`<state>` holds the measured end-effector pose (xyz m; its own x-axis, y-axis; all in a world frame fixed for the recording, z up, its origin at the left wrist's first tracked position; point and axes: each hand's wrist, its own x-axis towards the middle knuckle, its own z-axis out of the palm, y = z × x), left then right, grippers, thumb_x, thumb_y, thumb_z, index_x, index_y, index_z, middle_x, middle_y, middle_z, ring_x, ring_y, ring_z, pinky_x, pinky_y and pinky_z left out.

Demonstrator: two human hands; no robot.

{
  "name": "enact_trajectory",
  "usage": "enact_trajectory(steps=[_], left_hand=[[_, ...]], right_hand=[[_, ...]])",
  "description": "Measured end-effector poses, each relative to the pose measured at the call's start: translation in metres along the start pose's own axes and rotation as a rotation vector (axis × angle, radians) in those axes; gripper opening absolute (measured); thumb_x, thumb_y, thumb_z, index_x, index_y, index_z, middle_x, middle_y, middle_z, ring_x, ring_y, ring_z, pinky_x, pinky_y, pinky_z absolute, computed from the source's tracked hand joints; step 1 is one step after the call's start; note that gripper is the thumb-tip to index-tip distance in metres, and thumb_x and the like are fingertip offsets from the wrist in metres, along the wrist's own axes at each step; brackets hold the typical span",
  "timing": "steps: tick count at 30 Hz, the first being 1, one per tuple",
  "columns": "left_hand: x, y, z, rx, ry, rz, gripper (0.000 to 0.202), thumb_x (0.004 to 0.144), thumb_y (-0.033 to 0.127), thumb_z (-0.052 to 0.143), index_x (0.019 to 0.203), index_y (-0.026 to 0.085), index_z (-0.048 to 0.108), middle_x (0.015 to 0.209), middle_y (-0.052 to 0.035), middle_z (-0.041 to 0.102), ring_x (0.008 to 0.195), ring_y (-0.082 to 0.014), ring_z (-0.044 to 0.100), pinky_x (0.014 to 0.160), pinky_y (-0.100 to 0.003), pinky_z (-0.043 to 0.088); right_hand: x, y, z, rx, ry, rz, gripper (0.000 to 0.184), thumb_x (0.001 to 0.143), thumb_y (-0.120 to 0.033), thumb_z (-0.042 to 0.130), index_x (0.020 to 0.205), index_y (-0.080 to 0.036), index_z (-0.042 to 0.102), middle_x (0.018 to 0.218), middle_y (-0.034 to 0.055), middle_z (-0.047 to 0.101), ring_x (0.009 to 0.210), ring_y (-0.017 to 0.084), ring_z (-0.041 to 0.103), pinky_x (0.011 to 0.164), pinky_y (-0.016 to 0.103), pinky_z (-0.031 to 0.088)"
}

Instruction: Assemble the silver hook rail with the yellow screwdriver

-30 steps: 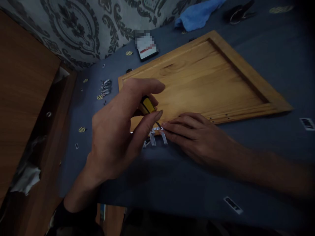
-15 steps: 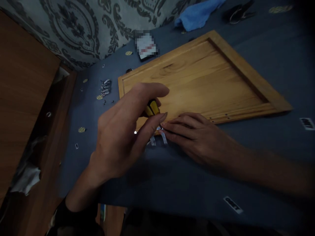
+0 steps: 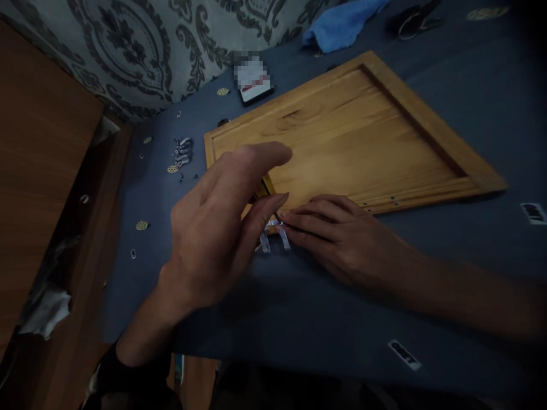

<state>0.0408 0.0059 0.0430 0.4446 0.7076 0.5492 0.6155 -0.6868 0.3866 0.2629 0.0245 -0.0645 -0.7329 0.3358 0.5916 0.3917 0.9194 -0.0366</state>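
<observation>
My left hand [image 3: 217, 222] is closed around the yellow and black handle of a screwdriver [image 3: 268, 185], whose shaft slants down to a metal hinge [image 3: 282, 236]. The hinge sits at the near edge of a framed wooden panel [image 3: 337, 142], its bright arms sticking out over the cloth. My right hand [image 3: 337, 236] lies low beside it, fingertips pressed together at the hinge and the screwdriver's tip. Those fingertips partly hide the hinge. Small dark holes show in the panel's edge right of my right hand.
A small pile of metal hinges [image 3: 183, 151] and a few screws [image 3: 181, 177] lie left of the panel. Behind it are a partly blurred box [image 3: 254, 80], a blue cloth [image 3: 342, 28] and a dark tool [image 3: 414, 23]. A wooden cabinet [image 3: 38, 142] borders the left side.
My left hand's fingers have shifted slightly around the screwdriver handle, which now shows less. My right hand stays in place at the hinge. The panel has not visibly moved.
</observation>
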Motion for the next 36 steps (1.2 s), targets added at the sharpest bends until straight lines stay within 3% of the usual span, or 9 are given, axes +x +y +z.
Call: enact_trajectory(steps=[4, 8, 12, 16, 21, 28, 36], left_hand=[[-0.001, -0.004, -0.002, -0.075, -0.028, -0.03, 0.033, 0.107, 0.023, 0.065, 0.136, 0.037, 0.06, 0.135, 0.0036, 0.073, 0.124, -0.0256, 0.075, 0.103, -0.043, 0.067], [0.003, 0.004, -0.009, -0.081, 0.059, -0.01, 0.036, 0.101, 0.016, 0.072, 0.129, 0.036, 0.063, 0.126, 0.0048, 0.073, 0.105, -0.0217, 0.077, 0.09, -0.04, 0.07], [0.005, 0.01, -0.014, 0.037, 0.102, -0.073, 0.039, 0.101, 0.014, 0.074, 0.127, 0.041, 0.061, 0.123, 0.0057, 0.07, 0.108, -0.0208, 0.075, 0.088, -0.039, 0.068], [0.003, 0.006, -0.012, -0.027, 0.113, 0.002, 0.043, 0.098, 0.016, 0.076, 0.13, 0.04, 0.061, 0.119, 0.0048, 0.073, 0.1, -0.0215, 0.075, 0.082, -0.039, 0.067], [0.001, 0.006, -0.009, -0.006, 0.012, -0.075, 0.032, 0.104, 0.018, 0.069, 0.128, 0.039, 0.064, 0.124, 0.0048, 0.073, 0.105, -0.0192, 0.075, 0.089, -0.036, 0.069], [0.001, 0.005, -0.006, -0.001, 0.01, -0.057, 0.03, 0.106, 0.021, 0.067, 0.132, 0.036, 0.063, 0.125, 0.0038, 0.076, 0.113, -0.021, 0.079, 0.097, -0.038, 0.069], [0.001, 0.011, -0.005, 0.172, 0.002, -0.053, 0.028, 0.109, 0.023, 0.063, 0.131, 0.038, 0.069, 0.127, 0.008, 0.077, 0.111, -0.0197, 0.079, 0.094, -0.036, 0.072]], right_hand=[[0.0, -0.001, -0.001, -0.009, -0.002, 0.015, 0.036, 0.106, -0.008, 0.045, 0.124, -0.012, 0.076, 0.123, 0.0122, 0.081, 0.113, 0.028, 0.068, 0.1, 0.046, 0.054], [0.001, -0.001, -0.001, -0.022, -0.001, 0.015, 0.037, 0.109, -0.011, 0.042, 0.124, -0.011, 0.076, 0.122, 0.0103, 0.081, 0.111, 0.027, 0.067, 0.1, 0.044, 0.053], [0.001, 0.0, 0.0, -0.011, 0.013, -0.017, 0.035, 0.107, -0.01, 0.045, 0.123, -0.011, 0.076, 0.123, 0.012, 0.081, 0.11, 0.026, 0.068, 0.098, 0.044, 0.053], [0.0, -0.001, 0.0, -0.009, -0.01, 0.011, 0.036, 0.106, -0.01, 0.045, 0.125, -0.011, 0.076, 0.125, 0.0114, 0.081, 0.114, 0.027, 0.067, 0.099, 0.046, 0.055], [-0.001, -0.002, -0.002, -0.03, -0.024, 0.019, 0.038, 0.109, -0.012, 0.042, 0.126, -0.014, 0.076, 0.126, 0.0086, 0.081, 0.115, 0.026, 0.068, 0.102, 0.044, 0.053], [0.0, -0.002, -0.001, -0.021, -0.012, 0.019, 0.036, 0.106, -0.008, 0.045, 0.124, -0.011, 0.076, 0.126, 0.01, 0.081, 0.114, 0.026, 0.066, 0.101, 0.044, 0.052], [0.0, -0.002, 0.001, 0.01, -0.022, 0.018, 0.035, 0.104, -0.008, 0.048, 0.124, -0.013, 0.077, 0.121, 0.0111, 0.081, 0.114, 0.027, 0.068, 0.1, 0.046, 0.054]])
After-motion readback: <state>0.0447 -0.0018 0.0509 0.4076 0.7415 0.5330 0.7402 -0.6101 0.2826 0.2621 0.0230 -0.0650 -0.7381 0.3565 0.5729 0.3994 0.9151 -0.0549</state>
